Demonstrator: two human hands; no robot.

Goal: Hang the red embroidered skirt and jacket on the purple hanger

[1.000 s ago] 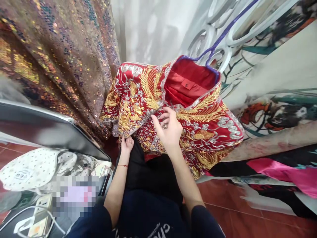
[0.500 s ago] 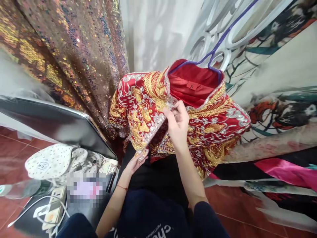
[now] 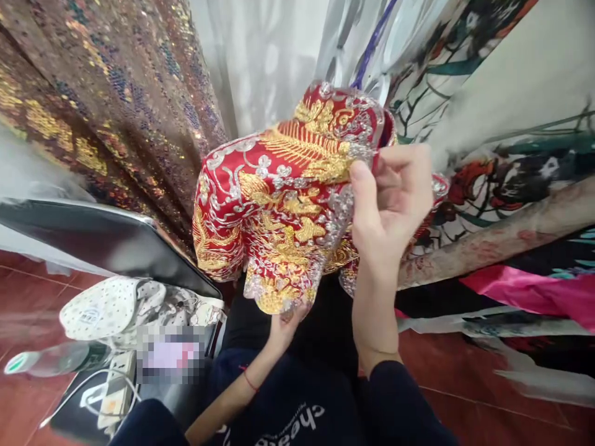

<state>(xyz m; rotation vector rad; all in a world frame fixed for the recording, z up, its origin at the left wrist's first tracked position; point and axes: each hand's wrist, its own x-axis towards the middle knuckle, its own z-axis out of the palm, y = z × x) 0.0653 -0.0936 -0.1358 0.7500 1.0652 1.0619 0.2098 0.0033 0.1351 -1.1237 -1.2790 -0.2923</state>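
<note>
A red jacket (image 3: 288, 204) with gold and silver embroidery hangs in front of me on a purple hanger (image 3: 374, 46). My right hand (image 3: 395, 192) pinches the silver-trimmed front edge of the jacket near the collar, thumb on the outside, and holds it up. Down at the lower hem, my left hand (image 3: 288, 322) grips the same front panel, its fingers partly hidden behind the cloth. Both hands hold the panel stretched towards me, and it covers most of the inside of the jacket.
Sequined cloth (image 3: 139, 80) hangs at the left, above a black chair back (image 3: 106, 241). On the seat lie a dotted white cloth (image 3: 100, 306), a plastic bottle (image 3: 56, 358) and a power strip (image 3: 114, 390) with a white cable. Printed garments (image 3: 502, 136) hang at the right.
My right hand has moved right and up with the jacket's front edge, turning the panel across the neck opening. My left hand has shifted right with the hem. The red lining is now mostly hidden.
</note>
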